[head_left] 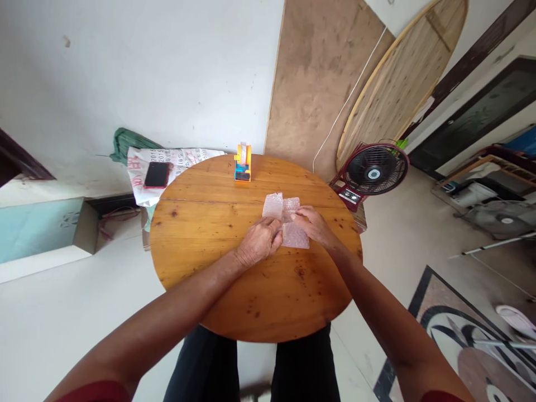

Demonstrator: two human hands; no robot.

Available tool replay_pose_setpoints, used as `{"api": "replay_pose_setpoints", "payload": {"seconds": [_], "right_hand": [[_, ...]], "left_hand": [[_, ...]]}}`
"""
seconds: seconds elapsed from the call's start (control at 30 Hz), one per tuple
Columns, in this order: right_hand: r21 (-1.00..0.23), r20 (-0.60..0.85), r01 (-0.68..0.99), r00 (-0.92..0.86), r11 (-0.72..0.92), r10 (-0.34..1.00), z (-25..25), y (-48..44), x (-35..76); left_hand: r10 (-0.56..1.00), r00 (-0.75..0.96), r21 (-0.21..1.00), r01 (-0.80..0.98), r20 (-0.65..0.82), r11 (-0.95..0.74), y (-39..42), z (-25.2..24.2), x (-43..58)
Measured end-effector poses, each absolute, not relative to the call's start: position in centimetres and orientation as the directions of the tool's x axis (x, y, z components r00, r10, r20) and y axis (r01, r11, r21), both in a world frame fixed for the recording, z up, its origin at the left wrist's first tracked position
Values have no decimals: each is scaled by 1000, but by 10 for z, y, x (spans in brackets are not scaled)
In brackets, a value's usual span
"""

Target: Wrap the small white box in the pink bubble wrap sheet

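Head view, looking down on a round wooden worktop [201, 234].

Bubble wrap [276, 205]: a clear, crumpled piece lying on the worktop a little past centre, between the two hands. One flap stands up at the far side. Another part lies flat under and beside the right hand.

Left hand [259, 241]: knuckles up, resting on the worktop at the near-left edge of the bubble wrap. Its fingers [274, 234] are curled in and pinch the plastic.

Right hand [315, 224]: comes in from the right, palm down. Its fingers [298, 215] are drawn together on the middle of the bubble wrap, gripping it. The fingertips of the two hands are almost touching.

Tape dispenser [243, 163]: orange and blue, upright at the far edge of the worktop, well apart from the hands.

Off the worktop:
- Phone [157, 175]: dark, with a red rim, lying on a printed paper [184, 159] at the far left. The paper's edge touches the worktop rim.
- Fan [374, 170]: dark red, on the floor at the right.
- Two wooden boards lean on the wall behind, one flat [314, 78] and one round [402, 72].
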State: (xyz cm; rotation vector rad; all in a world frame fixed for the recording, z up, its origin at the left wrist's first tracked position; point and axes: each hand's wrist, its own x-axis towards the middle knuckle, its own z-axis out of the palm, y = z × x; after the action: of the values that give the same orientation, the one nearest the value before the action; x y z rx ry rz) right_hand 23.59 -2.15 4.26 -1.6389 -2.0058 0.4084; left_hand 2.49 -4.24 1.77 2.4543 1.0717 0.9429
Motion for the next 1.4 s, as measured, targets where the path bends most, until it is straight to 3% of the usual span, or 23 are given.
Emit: {"api": "replay_pose_setpoints", "payload": {"seconds": [0.17,0.33,0.5,1.07,1.4], "right_hand": [[-568,99,819,-29,80,995,44,-39,231],[-738,-80,674,-39,-33,996,55,-52,225],[-785,-119,610,25,-109,993,52,-57,220],[-864,-9,492,191,-104,982,27,-50,200],[-931,3,362,123,-42,992,43,-45,181]], "left_hand": [[741,508,512,537,439,-671,-41,15,25],[756,500,527,542,423,-654,-43,19,24],[757,513,525,548,404,-651,-44,22,24],[767,510,523,564,389,-640,-42,19,25],[785,490,563,551,379,-615,-39,15,26]]}}
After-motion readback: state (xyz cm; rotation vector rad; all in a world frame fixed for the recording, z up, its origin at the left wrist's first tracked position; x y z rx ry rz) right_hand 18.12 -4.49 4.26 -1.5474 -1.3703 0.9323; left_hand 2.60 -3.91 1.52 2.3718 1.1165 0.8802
